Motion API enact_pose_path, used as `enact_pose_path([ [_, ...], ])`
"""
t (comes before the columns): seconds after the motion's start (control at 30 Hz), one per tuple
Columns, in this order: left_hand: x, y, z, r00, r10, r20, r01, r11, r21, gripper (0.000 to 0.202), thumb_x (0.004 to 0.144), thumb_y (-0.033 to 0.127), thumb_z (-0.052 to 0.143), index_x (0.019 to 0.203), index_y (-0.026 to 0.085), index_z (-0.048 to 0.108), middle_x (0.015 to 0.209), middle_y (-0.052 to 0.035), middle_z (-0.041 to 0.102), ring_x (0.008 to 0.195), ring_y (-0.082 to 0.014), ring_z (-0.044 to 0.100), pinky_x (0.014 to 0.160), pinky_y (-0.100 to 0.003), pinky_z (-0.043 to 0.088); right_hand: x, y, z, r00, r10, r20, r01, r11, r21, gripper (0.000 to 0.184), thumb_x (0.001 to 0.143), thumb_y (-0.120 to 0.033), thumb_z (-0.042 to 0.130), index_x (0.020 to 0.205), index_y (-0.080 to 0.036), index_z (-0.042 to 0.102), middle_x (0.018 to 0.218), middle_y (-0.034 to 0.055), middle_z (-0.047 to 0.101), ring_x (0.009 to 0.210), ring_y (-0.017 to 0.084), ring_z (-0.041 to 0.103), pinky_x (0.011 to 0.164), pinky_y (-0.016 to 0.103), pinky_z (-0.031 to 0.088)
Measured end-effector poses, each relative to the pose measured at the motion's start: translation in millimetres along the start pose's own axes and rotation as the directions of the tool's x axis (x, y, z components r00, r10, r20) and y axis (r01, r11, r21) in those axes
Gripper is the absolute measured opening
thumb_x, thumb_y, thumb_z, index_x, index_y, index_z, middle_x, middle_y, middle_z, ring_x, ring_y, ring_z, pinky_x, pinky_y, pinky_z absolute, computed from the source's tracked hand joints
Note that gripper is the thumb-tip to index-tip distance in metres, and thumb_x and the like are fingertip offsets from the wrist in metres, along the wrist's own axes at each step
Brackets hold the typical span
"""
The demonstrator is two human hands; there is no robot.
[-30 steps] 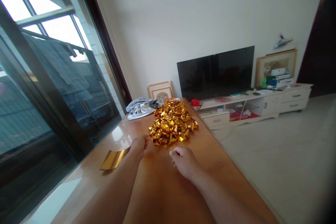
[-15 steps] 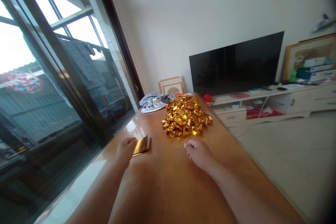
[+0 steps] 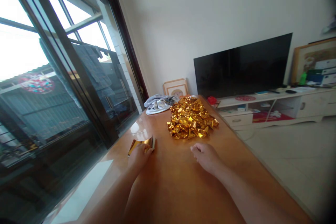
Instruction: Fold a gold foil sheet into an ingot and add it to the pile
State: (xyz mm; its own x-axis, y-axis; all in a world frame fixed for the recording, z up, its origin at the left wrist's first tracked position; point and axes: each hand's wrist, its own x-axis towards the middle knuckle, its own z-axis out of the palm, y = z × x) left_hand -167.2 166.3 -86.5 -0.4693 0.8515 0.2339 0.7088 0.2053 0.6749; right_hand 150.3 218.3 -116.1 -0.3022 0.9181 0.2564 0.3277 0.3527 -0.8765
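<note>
My left hand [image 3: 139, 153] rests over a small stack of gold foil paper [image 3: 135, 143] on the left side of the wooden table. Its fingers are closed at the stack's right edge, and the top sheet bows upward around them. Part of the stack is hidden beneath the hand. Across from it, my right hand [image 3: 206, 155] hovers over or rests on the table with fingers curled in; nothing shows in it. Just beyond that hand lies a heap of folded gold foil pieces [image 3: 190, 119], shiny and crumpled together.
The wooden table [image 3: 168, 185] runs away from me toward the wall. Grey-white cloth [image 3: 159, 105] lies at its far left end, near a framed picture [image 3: 175, 86]. A television [image 3: 244, 64] stands on a white cabinet [image 3: 312, 101] to the right. Glass doors [image 3: 86, 77] flank the left.
My left hand has shifted from the left edge of the foil stack to its right side, and the top sheet now curls up. My right hand keeps its curled pose. The view has turned slightly left.
</note>
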Motion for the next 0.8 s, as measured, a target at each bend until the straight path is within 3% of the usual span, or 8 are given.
enact_pose_path([
  [0.3,5,-9,1.9,0.988,0.154,0.013,-0.153,0.967,0.202,0.029,0.089,0.037,0.056,0.067,0.02,0.066,0.072,-0.004,0.064,0.071,-0.0194,0.057,0.062,-0.028,0.024,-1,-4,-3,0.999,-0.036,0.011,0.037,0.995,-0.093,0.034,0.093,-0.036,0.047,0.062,-0.021,0.051,0.058,0.0004,0.06,0.055,0.015,0.051,0.052,0.026,0.024],
  [0.8,17,-30,6.3,0.996,0.041,-0.073,-0.022,0.968,0.251,0.029,0.084,0.043,0.056,0.067,0.02,0.062,0.061,0.0014,0.062,0.06,-0.0166,0.057,0.054,-0.026,0.025,0,-3,-3,0.997,-0.075,0.004,0.075,0.985,-0.158,0.034,0.091,-0.034,0.048,0.06,-0.021,0.044,0.057,-0.0017,0.053,0.055,0.013,0.048,0.053,0.027,0.021],
])
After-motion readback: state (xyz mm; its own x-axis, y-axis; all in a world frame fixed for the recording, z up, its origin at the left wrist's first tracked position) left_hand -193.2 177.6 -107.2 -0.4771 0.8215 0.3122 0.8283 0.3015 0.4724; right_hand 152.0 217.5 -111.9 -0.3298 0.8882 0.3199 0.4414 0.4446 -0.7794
